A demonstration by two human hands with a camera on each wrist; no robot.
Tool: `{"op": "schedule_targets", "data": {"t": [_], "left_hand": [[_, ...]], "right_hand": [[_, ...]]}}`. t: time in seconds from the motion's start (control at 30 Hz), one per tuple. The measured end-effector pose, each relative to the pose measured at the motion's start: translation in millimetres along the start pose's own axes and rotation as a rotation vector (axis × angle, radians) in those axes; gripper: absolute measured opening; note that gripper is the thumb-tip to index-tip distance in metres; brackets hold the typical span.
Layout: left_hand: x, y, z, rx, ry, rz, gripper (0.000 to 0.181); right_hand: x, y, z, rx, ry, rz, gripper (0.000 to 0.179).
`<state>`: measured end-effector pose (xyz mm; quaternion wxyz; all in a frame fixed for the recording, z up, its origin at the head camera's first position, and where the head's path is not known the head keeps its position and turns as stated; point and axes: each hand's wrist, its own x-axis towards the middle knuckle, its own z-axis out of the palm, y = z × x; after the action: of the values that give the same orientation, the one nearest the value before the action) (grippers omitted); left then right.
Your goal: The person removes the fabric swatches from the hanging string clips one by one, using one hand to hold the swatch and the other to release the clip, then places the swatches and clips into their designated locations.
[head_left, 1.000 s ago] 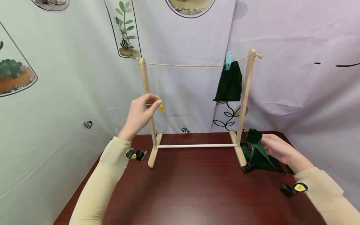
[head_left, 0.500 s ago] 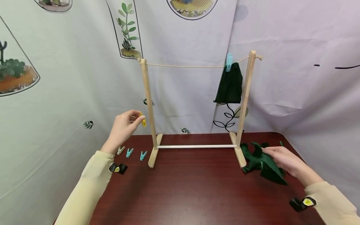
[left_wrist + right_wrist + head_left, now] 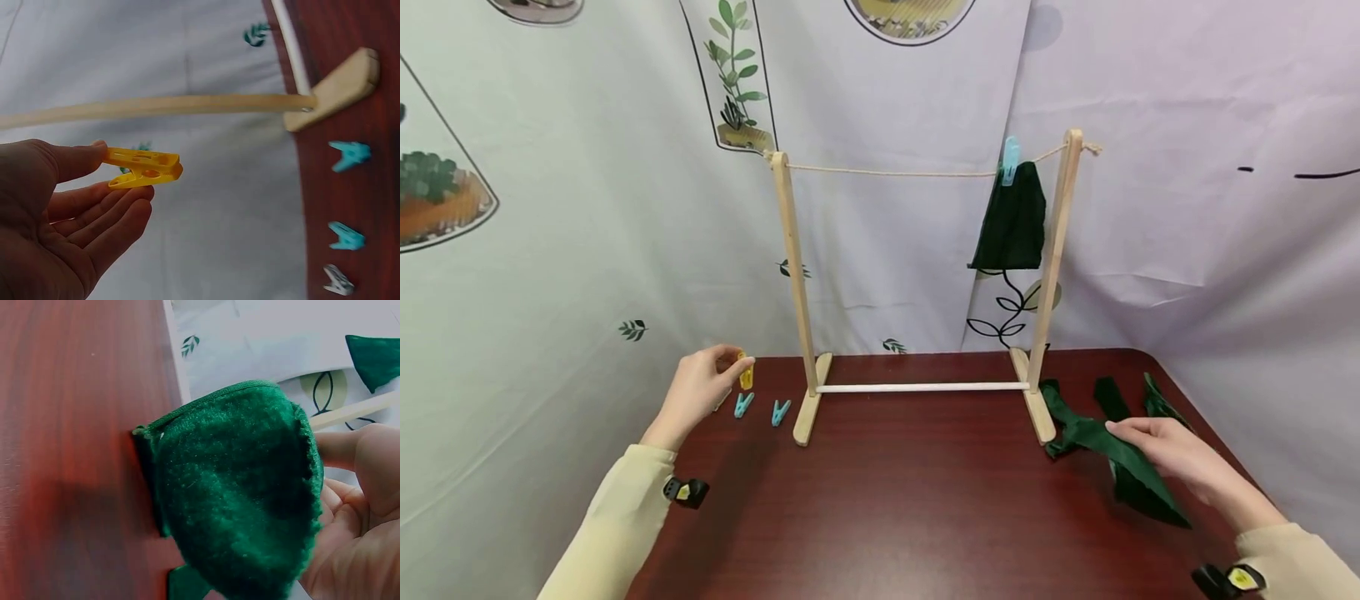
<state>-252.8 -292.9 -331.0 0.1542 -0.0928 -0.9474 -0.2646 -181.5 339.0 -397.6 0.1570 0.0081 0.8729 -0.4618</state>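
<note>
In the head view my left hand (image 3: 694,390) is low at the left, close over the table. Its thumb and fingers pinch a yellow clothespin (image 3: 145,167), clearly seen in the left wrist view. My right hand (image 3: 1180,460) pinches a piece of dark green fuzzy cloth (image 3: 234,487) right of the drying rack, and the cloth trails toward the rack's right foot. Another green cloth (image 3: 1011,217) hangs from the rack's string (image 3: 887,173) by a light blue clothespin (image 3: 1010,162).
A wooden rack (image 3: 793,275) with a white lower bar (image 3: 925,387) stands at the table's back. Two blue clothespins (image 3: 781,412) and a pale one (image 3: 338,281) lie left of it. More green cloth (image 3: 1159,400) lies at the right. A printed curtain (image 3: 880,92) hangs behind.
My left hand has moved down and left from the left post, carrying the yellow clothespin. My right hand has moved nearer and right, stretching the green cloth out from its bunched shape.
</note>
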Motion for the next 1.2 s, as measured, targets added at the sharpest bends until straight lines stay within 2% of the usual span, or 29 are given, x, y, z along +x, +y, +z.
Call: {"op": "schedule_targets", "data": {"t": [0.2, 0.37, 0.6, 0.8, 1.03, 1.2], "left_hand": [[-12.0, -19.6, 7.5, 0.042, -0.025, -0.030, 0.053], [-18.1, -32.4, 17.4, 0.053, -0.048, -0.060, 0.050], [-23.4, -43.2, 31.1, 0.034, -0.113, -0.110, 0.040], [-25.3, -54.6, 43.0, 0.046, -0.148, -0.113, 0.032], [-26.2, -69.2, 57.8, 0.022, -0.203, -0.174, 0.027], [-27.5, -77.2, 67.5, 0.005, -0.229, -0.192, 0.027]], "right_hand": [[-6.4, 9.8, 6.1, -0.133, 0.048, -0.051, 0.071], [-8.7, 20.5, 15.3, -0.149, 0.069, -0.050, 0.071], [-13.8, 33.5, 28.7, -0.161, 0.085, -0.001, 0.069], [-13.5, 38.5, 41.6, -0.183, 0.081, 0.034, 0.067], [-10.0, 42.6, 55.9, -0.236, 0.098, 0.003, 0.058], [-8.5, 43.5, 61.6, -0.224, 0.111, 0.008, 0.053]]}}
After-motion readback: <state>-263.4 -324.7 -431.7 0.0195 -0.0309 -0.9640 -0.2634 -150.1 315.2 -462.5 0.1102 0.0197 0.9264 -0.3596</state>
